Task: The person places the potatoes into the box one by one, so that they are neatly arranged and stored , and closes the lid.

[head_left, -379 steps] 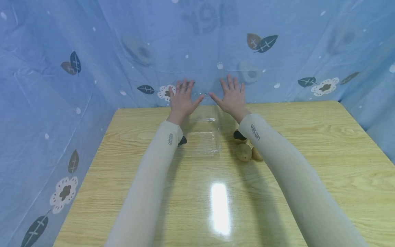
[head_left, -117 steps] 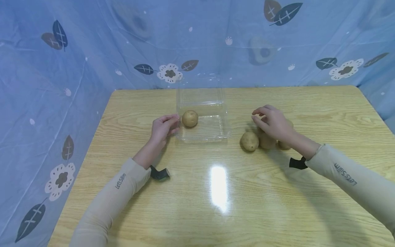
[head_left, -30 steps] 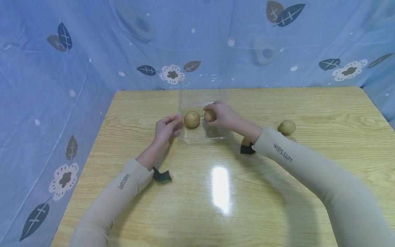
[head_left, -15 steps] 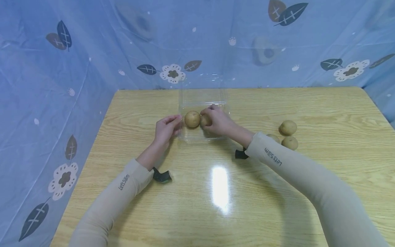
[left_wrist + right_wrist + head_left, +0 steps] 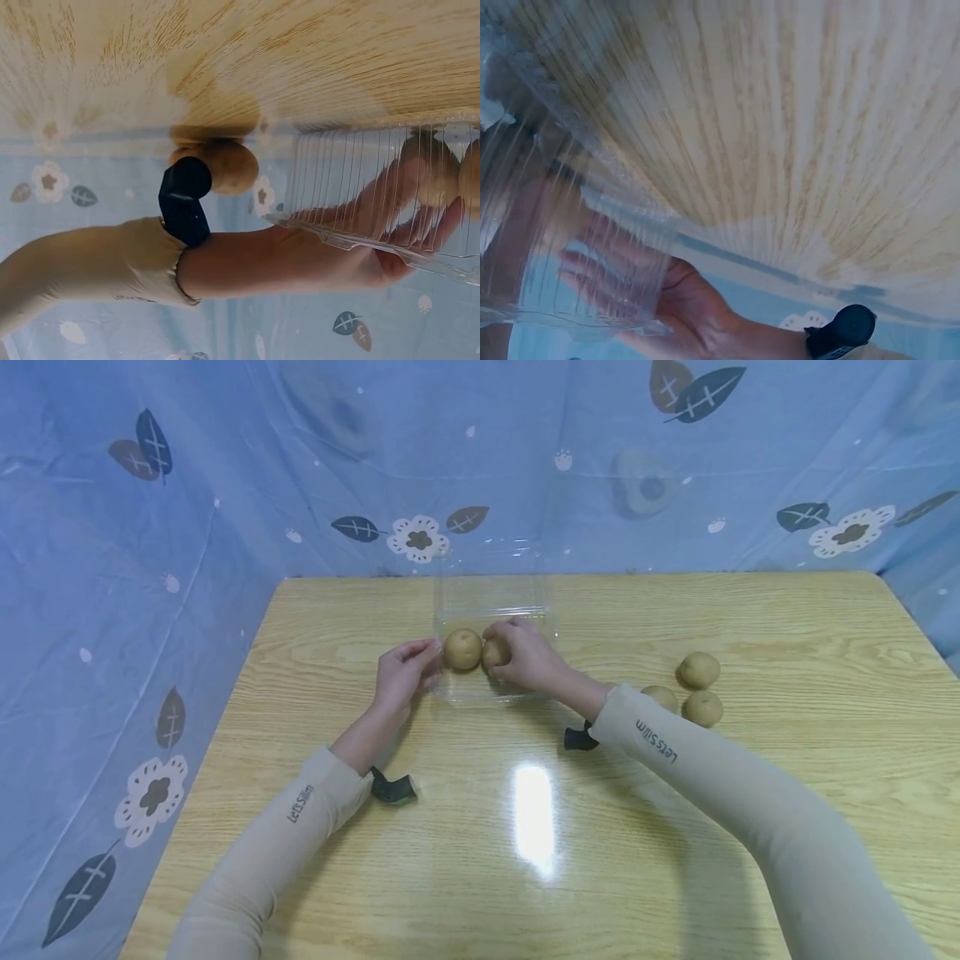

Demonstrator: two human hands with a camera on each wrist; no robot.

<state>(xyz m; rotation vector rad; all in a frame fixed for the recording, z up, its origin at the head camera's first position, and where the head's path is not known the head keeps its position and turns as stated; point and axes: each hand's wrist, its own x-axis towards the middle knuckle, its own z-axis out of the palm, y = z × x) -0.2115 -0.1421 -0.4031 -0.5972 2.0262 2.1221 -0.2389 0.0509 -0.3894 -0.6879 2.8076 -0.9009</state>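
A clear plastic container (image 5: 487, 695) stands mid-table with its lid (image 5: 491, 583) raised at the back. One potato (image 5: 461, 649) lies inside it. My right hand (image 5: 527, 658) reaches into the container and holds a second potato (image 5: 494, 653) right beside the first. My left hand (image 5: 405, 670) curls its fingers round the container's left edge. In the left wrist view the right hand (image 5: 397, 232) shows through the ribbed plastic next to a potato (image 5: 429, 169). In the right wrist view the left hand (image 5: 690, 300) shows behind the container's wall (image 5: 570, 225).
Three loose potatoes (image 5: 699, 669) lie together on the wooden table (image 5: 525, 860) to the right of the container. Blue patterned cloth (image 5: 150, 568) walls in the table at the back and on both sides.
My right hand has brought its potato down and a little left inside the container, up against the first potato. The left hand has stayed at the container's edge.
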